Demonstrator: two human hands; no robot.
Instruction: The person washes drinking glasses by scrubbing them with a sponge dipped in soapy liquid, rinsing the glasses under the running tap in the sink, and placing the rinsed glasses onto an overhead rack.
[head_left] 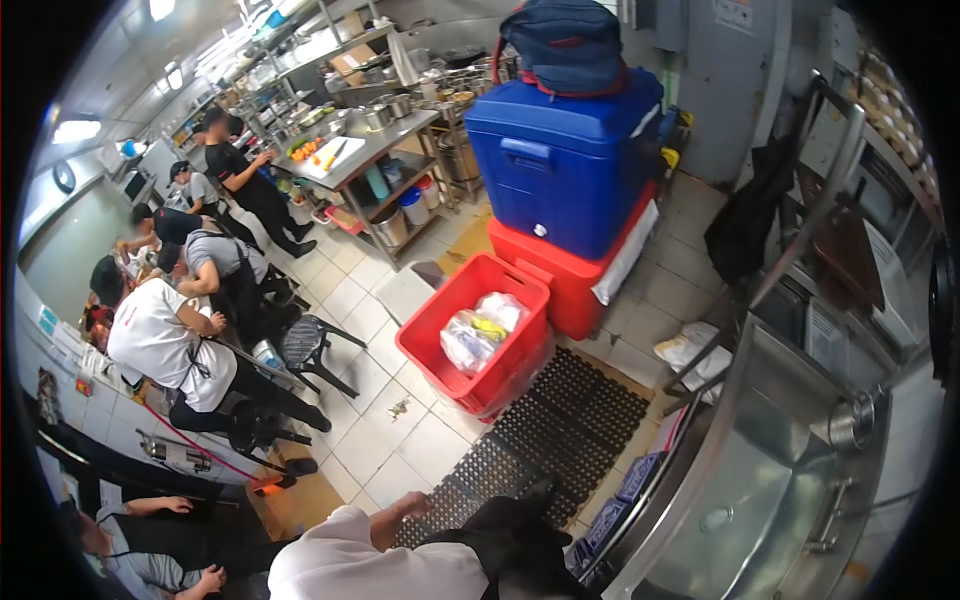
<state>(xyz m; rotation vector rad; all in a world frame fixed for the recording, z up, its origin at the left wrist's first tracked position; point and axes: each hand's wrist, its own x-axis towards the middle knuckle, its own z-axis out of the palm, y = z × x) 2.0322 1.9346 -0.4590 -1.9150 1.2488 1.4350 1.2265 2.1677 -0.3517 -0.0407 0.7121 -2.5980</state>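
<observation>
A person's left hand (410, 504), too indistinct to tell whether clenched or loose, hung near a black perforated rubber mat (555, 425); the right hand was out of view. Beyond, a red plastic crate (480, 278) held whitish plastic bags (468, 340), contents obscured.
</observation>
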